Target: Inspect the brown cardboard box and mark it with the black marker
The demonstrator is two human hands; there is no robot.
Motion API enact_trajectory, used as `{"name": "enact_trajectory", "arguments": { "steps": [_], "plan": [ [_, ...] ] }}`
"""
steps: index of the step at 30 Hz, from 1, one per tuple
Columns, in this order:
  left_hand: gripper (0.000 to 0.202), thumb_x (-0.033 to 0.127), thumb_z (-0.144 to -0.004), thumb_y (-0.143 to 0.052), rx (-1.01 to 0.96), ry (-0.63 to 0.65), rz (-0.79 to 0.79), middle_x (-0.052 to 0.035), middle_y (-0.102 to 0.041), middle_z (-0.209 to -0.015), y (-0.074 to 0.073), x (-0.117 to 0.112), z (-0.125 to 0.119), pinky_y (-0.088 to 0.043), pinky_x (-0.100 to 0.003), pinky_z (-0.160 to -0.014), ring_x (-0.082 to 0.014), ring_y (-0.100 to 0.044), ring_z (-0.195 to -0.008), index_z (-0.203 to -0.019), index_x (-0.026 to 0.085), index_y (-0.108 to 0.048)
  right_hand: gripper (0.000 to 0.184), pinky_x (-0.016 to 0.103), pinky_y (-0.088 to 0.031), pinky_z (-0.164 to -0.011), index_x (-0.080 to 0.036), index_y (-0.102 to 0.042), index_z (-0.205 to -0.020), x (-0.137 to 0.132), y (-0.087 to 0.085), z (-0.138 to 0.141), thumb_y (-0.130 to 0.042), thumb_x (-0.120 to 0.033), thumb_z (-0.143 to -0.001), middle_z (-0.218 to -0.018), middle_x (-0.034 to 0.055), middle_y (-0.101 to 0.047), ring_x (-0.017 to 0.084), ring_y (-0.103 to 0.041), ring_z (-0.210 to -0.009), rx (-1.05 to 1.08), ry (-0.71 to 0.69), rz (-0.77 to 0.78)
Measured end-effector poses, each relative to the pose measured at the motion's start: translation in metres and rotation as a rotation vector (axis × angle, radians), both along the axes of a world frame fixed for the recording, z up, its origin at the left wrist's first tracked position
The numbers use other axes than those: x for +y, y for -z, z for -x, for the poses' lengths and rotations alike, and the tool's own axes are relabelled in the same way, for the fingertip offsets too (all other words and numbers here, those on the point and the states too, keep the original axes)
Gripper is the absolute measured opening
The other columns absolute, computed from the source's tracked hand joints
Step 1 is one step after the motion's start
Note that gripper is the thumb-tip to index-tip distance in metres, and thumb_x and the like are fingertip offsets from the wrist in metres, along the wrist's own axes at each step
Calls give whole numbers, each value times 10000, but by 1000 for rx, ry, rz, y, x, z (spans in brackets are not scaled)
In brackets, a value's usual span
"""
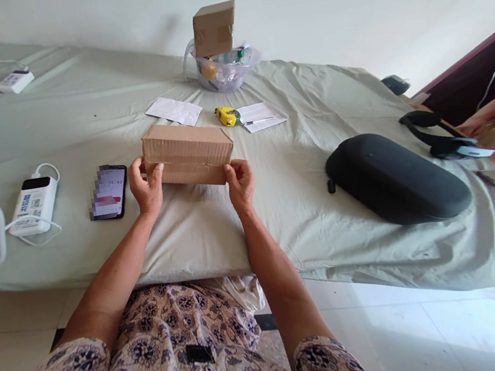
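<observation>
A brown cardboard box (188,146) is held by its two ends between my hands, just above or on the cloth-covered table. My left hand (147,184) grips its left end, the thumb pressed on the front face. At the right end my right hand (240,181) pinches the lower front corner. A seam runs along the face turned to me. Behind the box lie a yellow tape measure (227,116), a white paper (174,111), and a second paper (263,116) with a pen (258,121) across it. To the left rests a phone (109,193) with its screen lit.
A clear plastic basket (229,73) by the wall carries another cardboard box (215,29). White power banks (34,205) with cables lie left. On the right are a black case (398,176), a headset (433,135) and another person's arm (491,111). The table's front edge is close to me.
</observation>
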State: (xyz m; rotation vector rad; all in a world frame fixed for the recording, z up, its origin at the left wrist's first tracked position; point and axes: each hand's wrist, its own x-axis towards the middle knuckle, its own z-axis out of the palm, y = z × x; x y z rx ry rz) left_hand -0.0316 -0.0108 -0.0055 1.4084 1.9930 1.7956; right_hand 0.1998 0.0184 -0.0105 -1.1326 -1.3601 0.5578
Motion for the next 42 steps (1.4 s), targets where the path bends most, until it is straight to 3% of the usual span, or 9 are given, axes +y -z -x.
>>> {"name": "enact_trajectory", "arguments": {
  "steps": [3,10,14,19,23,28,33,38,42],
  "plan": [
    [682,759,-867,-532,4,11,-21,-129,-662,-1191,-3,-2,-2,-543,-306,-859,-198,-650,-1058,-1218,178,-596,429,270,-426,-668,-221,-581,-925,0,-3,-2,-564,-648,-889,-747,-31,-494,105,-473,-678,49,43,-75],
    [674,757,-938,-357,-58,1,-144,-128,-661,-1144,-3,2,0,-546,-319,-926,-187,-659,-1050,-1200,177,-579,371,275,-485,-742,-272,-552,-1222,-2,-4,0,-560,-507,-934,-899,-3,-537,115,-544,-778,131,-60,-218],
    [624,703,-964,-359,-4,26,-99,-139,-650,-1225,-7,0,-1,-555,-297,-917,-191,-653,-1118,-1240,182,-566,417,300,-520,-779,-289,-520,-1298,-2,-1,-2,-528,-506,-941,-1068,44,-569,138,-580,-877,5,-66,-183],
    [658,664,-908,-540,100,48,-72,-165,-600,-1316,-9,-6,-6,-555,-306,-871,-229,-615,-1189,-1349,176,-517,466,337,-540,-771,-271,-512,-1306,-2,1,-2,-587,-502,-908,-1192,93,-556,174,-572,-932,-203,5,-224],
    [888,672,-788,-710,196,44,-50,-212,-538,-1396,-3,-8,-14,-522,-404,-1034,-300,-542,-1316,-1434,138,-418,635,447,-540,-928,-249,-483,-1377,-7,0,8,-672,-552,-853,-1239,126,-521,248,-563,-1103,-374,114,-239],
    [1047,690,-730,-766,283,26,-20,-268,-478,-1479,3,-8,-22,-327,-513,-1247,-364,-456,-1424,-1489,100,-352,752,559,-473,-1054,-245,-466,-1433,-16,-2,22,-693,-621,-822,-1292,151,-503,319,-520,-1244,-517,260,-127],
    [946,661,-812,-703,273,61,-39,-257,-489,-1486,6,-7,-17,-354,-497,-1236,-343,-476,-1417,-1499,109,-360,627,523,-492,-1055,-256,-488,-1412,-11,-1,14,-661,-532,-876,-1284,138,-528,294,-546,-1233,-420,192,-163],
    [774,561,-892,-648,236,109,-89,-210,-524,-1462,11,-3,-9,-450,-456,-1173,-301,-504,-1393,-1496,150,-393,429,394,-578,-866,-260,-552,-1298,-1,0,-1,-592,-443,-912,-1221,113,-616,213,-634,-1022,-203,76,-150],
    [725,552,-913,-621,217,129,-133,-192,-536,-1450,13,0,-5,-524,-419,-1073,-285,-531,-1355,-1498,180,-411,362,379,-587,-910,-240,-567,-1242,5,4,-3,-537,-417,-927,-1156,100,-659,181,-665,-984,-29,25,-139]
  ]
}}
